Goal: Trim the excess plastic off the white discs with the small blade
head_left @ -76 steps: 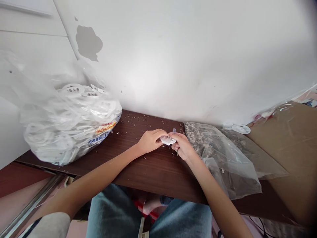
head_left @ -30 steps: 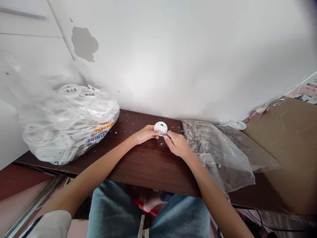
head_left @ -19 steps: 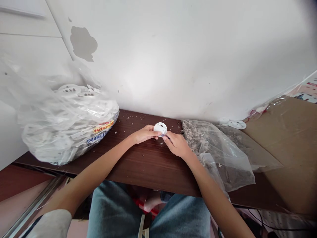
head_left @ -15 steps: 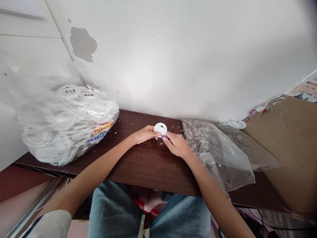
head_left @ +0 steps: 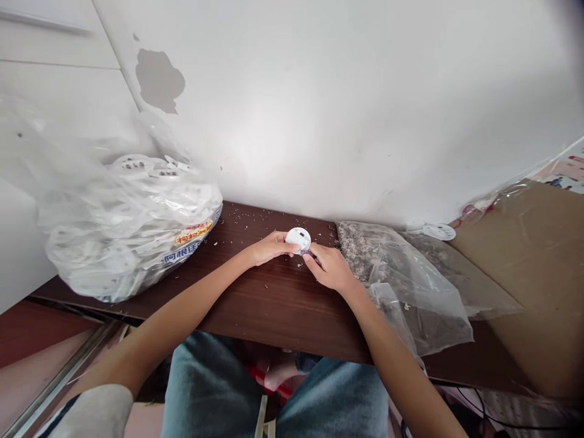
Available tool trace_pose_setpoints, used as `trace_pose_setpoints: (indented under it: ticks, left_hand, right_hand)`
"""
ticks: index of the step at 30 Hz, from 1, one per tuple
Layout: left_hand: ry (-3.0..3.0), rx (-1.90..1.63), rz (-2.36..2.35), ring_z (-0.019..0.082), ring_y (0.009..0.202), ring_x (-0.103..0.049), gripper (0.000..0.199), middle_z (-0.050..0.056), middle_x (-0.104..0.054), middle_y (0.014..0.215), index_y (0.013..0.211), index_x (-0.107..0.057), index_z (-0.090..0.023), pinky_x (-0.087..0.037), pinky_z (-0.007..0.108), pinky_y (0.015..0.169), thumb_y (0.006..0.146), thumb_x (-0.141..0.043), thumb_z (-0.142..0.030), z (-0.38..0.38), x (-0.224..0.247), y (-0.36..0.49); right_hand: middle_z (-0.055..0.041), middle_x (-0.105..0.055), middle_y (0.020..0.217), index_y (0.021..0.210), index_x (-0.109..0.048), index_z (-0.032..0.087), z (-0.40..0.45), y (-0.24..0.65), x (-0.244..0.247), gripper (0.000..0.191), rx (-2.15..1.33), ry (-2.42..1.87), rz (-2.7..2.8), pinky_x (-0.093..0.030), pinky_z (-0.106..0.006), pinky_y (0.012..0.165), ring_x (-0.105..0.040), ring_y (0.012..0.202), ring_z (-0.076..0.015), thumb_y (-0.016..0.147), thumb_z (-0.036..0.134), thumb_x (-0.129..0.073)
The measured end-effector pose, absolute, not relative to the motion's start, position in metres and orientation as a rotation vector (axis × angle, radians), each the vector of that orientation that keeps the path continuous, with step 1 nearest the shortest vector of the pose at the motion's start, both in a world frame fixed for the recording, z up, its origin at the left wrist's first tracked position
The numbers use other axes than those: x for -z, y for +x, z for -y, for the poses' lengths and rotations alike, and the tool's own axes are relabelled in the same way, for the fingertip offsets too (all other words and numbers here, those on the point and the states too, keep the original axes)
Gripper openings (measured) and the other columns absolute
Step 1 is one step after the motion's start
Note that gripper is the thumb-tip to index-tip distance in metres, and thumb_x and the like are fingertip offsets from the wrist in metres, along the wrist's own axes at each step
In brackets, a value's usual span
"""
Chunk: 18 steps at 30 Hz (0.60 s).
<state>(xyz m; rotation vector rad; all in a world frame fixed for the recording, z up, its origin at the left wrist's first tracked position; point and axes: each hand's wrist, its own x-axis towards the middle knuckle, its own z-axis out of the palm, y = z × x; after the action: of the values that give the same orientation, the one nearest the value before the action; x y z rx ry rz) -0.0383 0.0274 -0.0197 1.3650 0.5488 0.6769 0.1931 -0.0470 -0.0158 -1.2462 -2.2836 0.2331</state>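
Observation:
My left hand (head_left: 272, 248) pinches a round white plastic disc (head_left: 298, 239) by its lower edge, with a small slot showing on its face. My right hand (head_left: 331, 267) is shut around a small tool with a purplish tip (head_left: 308, 251), and that tip touches the disc's lower rim. Most of the tool is hidden inside my fingers, so its exact kind is unclear.
A large clear bag of white discs (head_left: 128, 231) stands on the dark wood-grain desk (head_left: 274, 316) at left. Another clear bag (head_left: 401, 286) holds grey-white shavings at right, and a loose disc (head_left: 439, 232) lies beyond it. Shavings dot the desk. A wall rises behind.
The disc has turned from a crumpled-looking low hold between my hands to face upward, and my right hand now works at its lower rim. The view has shifted slightly.

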Motion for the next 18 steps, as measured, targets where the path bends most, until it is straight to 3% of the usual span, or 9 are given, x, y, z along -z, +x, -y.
trace_pose_setpoints:
  ticks: [18]
  left_hand:
    - [1.425,-0.666,-0.527,0.015,0.084,-0.062,0.039,0.009,-0.073,0.097,0.103,-0.080,-0.013,-0.052,0.032,0.081,0.079,-0.092,-0.040,-0.0309,0.0232,-0.0403]
  right_hand:
    - [-0.0071,-0.074,0.096,0.114,-0.059,0.022,0.0477,0.1941,0.0180,0.031,-0.158,-1.267,2.347,-0.032,-0.033,0.066,-0.063,0.075,-0.0217,0.114,0.040,-0.035]
